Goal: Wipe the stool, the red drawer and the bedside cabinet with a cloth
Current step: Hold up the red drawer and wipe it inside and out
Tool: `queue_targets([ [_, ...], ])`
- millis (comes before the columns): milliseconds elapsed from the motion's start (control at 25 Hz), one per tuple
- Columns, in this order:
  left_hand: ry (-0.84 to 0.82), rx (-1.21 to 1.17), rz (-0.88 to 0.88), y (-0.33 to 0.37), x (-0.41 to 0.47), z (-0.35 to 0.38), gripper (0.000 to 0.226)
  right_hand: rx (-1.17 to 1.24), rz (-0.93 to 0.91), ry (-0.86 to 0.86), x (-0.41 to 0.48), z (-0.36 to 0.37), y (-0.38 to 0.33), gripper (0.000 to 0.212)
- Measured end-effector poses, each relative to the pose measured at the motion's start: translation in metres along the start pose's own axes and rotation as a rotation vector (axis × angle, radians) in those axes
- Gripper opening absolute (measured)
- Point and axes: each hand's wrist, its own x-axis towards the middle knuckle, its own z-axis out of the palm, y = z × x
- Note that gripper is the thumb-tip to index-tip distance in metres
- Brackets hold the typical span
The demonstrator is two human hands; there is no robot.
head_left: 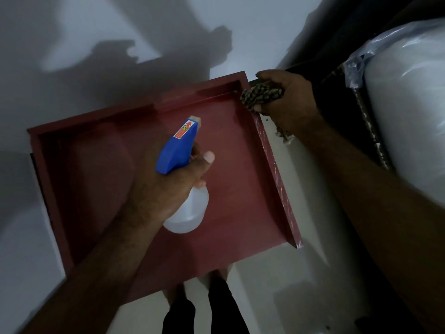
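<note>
Grips spray bottle point(186, 209) in left hand point(163, 189) over red drawer point(96, 169); clutches cloth point(260, 94) in right hand point(292, 102) at far-right corner.

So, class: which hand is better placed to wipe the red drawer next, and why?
The right hand: it grips the cloth at the far right corner of the red drawer, while the left hand holds the spray bottle over it.

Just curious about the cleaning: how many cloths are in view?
1: the patterned cloth, gripped by the right hand at the red drawer's far right corner. More may lie unseen.
</note>
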Motion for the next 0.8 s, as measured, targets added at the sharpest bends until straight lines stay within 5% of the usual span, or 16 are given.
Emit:
queue_targets([
  [800,-0.010,0.089,-0.023,-0.005,-0.004,0.016,0.031,-0.138,-0.044,-0.025,-0.013,-0.003,-0.005,0.066],
])
